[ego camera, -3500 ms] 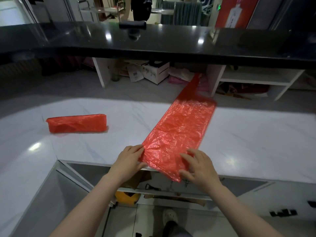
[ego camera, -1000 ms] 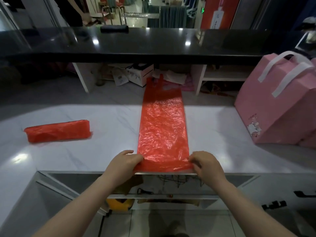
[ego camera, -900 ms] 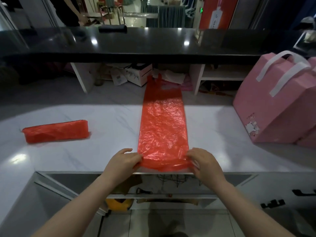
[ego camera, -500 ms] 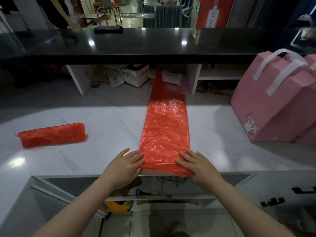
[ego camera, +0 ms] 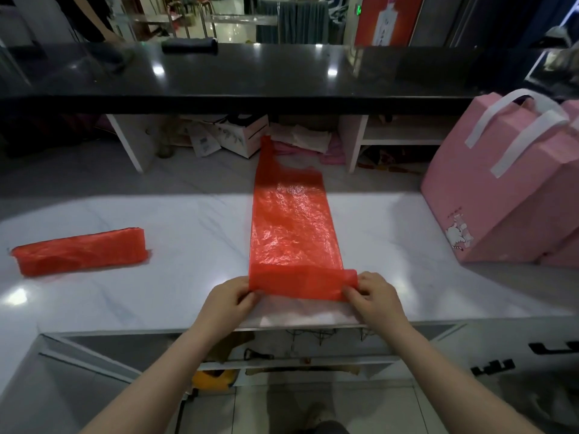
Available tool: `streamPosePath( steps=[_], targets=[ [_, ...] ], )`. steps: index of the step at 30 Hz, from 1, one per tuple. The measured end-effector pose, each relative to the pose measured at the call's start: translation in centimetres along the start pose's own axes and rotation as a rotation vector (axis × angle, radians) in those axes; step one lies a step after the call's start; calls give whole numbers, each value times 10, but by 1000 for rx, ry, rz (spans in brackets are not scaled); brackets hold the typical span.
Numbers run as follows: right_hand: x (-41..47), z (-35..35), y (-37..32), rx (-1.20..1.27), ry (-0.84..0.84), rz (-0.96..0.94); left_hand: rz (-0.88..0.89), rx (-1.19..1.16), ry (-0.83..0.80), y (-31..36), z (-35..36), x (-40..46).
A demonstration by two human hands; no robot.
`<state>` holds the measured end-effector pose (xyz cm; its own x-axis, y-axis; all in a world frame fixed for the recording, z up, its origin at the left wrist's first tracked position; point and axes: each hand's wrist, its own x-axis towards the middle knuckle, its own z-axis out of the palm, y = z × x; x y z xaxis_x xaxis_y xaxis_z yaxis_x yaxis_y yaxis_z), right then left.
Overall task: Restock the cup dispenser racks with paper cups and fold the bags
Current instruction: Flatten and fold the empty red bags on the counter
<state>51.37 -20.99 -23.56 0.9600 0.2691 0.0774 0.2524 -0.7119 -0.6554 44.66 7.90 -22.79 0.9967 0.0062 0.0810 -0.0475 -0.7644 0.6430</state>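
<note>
Head view: red bag flat, crinkled, near end folded; left hand, right hand pinch fold.

I see a red bag flattened into a long strip across the middle of the counter, handles toward its far edge, its near end folded up and over near the near edge. A folded bag, a compact red oblong, lies toward the counter's left edge.
</note>
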Motion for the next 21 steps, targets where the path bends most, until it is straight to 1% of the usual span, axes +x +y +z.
streamPosePath(
  steps=[2, 4, 7, 11, 16, 21],
  targets=[
    [4, 5, 0, 22, 64, 71, -98, -67, 24, -1, 5, 3],
    [6, 8, -3, 69, 123, 102, -145, -69, 27, -4, 8, 6],
    [9, 12, -8, 86, 138, 137, -181, -91, 36, -6, 10, 5],
    [13, 17, -8, 73, 144, 172, -204, -181, 92, -3, 9, 3],
    [18, 17, -13, 23, 170, 250, -222, -69, 180, -4, 16, 4],
    [23, 22, -19, -71, 200, 300, -153, -11, 203, -5, 18, 3]
  ],
)
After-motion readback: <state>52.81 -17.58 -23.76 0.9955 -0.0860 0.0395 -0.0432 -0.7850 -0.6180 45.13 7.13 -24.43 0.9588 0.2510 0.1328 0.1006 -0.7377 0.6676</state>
